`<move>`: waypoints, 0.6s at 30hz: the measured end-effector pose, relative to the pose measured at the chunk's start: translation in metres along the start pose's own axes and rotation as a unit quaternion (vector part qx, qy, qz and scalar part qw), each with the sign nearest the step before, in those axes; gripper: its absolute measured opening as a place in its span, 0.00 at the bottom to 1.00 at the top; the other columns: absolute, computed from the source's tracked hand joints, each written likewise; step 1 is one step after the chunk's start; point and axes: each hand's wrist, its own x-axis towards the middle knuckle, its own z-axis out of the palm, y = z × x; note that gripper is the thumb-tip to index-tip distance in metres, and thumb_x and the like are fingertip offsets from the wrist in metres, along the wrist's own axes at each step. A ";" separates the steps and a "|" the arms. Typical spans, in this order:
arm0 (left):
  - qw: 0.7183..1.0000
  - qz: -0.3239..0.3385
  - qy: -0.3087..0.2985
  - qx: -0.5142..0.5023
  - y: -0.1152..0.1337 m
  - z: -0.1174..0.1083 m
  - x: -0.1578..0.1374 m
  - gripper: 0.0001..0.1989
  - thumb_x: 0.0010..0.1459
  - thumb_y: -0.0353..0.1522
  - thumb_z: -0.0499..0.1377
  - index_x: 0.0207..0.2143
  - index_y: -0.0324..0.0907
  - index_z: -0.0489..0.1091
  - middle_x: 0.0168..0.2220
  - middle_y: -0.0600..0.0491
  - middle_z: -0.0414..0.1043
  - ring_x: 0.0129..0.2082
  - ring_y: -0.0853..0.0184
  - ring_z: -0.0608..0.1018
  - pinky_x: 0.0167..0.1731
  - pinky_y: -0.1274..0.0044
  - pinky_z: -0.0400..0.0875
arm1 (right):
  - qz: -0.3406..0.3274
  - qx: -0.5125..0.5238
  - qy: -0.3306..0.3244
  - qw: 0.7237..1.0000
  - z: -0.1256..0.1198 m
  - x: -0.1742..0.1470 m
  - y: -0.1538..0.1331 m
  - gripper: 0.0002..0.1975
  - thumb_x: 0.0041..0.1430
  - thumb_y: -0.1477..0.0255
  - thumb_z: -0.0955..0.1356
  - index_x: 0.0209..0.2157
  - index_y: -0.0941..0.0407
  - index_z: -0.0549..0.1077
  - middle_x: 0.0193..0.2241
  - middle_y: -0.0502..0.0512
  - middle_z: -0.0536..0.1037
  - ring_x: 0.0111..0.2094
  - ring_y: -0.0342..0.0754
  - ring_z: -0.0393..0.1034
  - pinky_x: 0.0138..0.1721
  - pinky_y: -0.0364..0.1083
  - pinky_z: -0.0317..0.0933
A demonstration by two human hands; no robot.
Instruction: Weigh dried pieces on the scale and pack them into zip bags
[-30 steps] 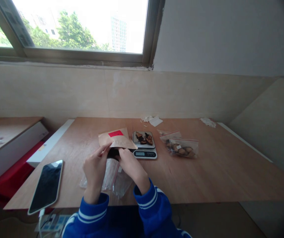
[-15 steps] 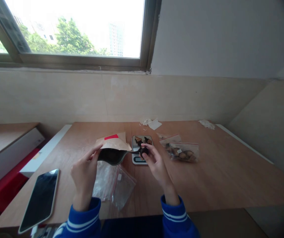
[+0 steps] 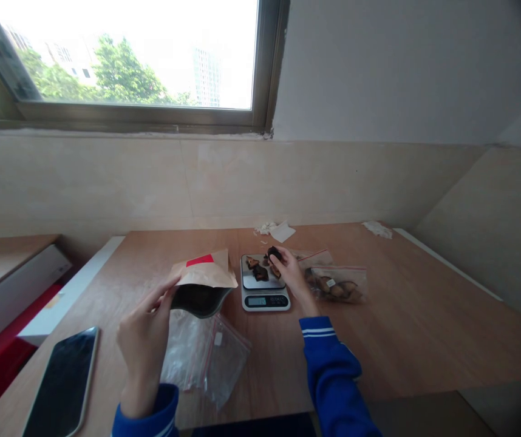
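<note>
My left hand (image 3: 144,340) grips the left edge of a brown paper pouch (image 3: 212,276) with a red patch. The pouch is tilted, its dark mouth gaping toward me. Between the fingertips of my right hand (image 3: 293,279) is a dark dried piece (image 3: 274,251), possibly a mushroom, held above the back right of a small digital kitchen scale (image 3: 266,302). Several brown and black dried pieces (image 3: 259,273) lie on the scale's plate. Its display is lit, but the figures are too small to read. My right hand partly hides the plate's right side.
Clear zip bags (image 3: 226,364) lie in front of the pouch. Right of the scale is a zip bag of brown dried slices (image 3: 339,286). A tablet or large phone (image 3: 65,379) rests at the left edge. Crumpled white paper (image 3: 282,232) is near the wall.
My right hand has moved from the pouch's mouth up and forward over the scale, carrying the dark dried piece. The pouch remains in my left hand, and the scale's display now shows.
</note>
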 end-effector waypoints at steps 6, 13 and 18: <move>1.000 0.003 0.003 -0.012 -0.001 0.002 -0.002 0.14 0.60 0.42 0.57 0.47 0.54 0.76 0.28 0.54 0.79 0.28 0.65 0.77 0.25 0.79 0.60 | 0.013 0.005 0.036 0.999 -0.012 -0.015 0.001 0.24 0.47 0.57 0.73 0.44 0.56 0.71 0.40 0.59 0.79 0.38 0.51 0.75 0.39 0.50 0.69; 0.999 -0.017 -0.025 -0.026 0.000 -0.001 -0.003 0.14 0.60 0.41 0.58 0.47 0.55 0.75 0.30 0.55 0.79 0.30 0.65 0.78 0.26 0.80 0.61 | 0.023 0.014 0.078 0.997 -0.021 -0.017 0.009 0.27 0.45 0.56 0.73 0.44 0.56 0.71 0.40 0.60 0.79 0.38 0.53 0.75 0.37 0.50 0.69; 0.999 -0.025 -0.025 -0.023 0.000 -0.001 -0.003 0.14 0.59 0.41 0.58 0.47 0.56 0.76 0.30 0.55 0.79 0.30 0.65 0.78 0.26 0.80 0.61 | 0.032 0.006 0.079 0.996 -0.020 -0.024 0.010 0.26 0.45 0.56 0.73 0.43 0.57 0.71 0.38 0.59 0.80 0.36 0.52 0.75 0.32 0.47 0.69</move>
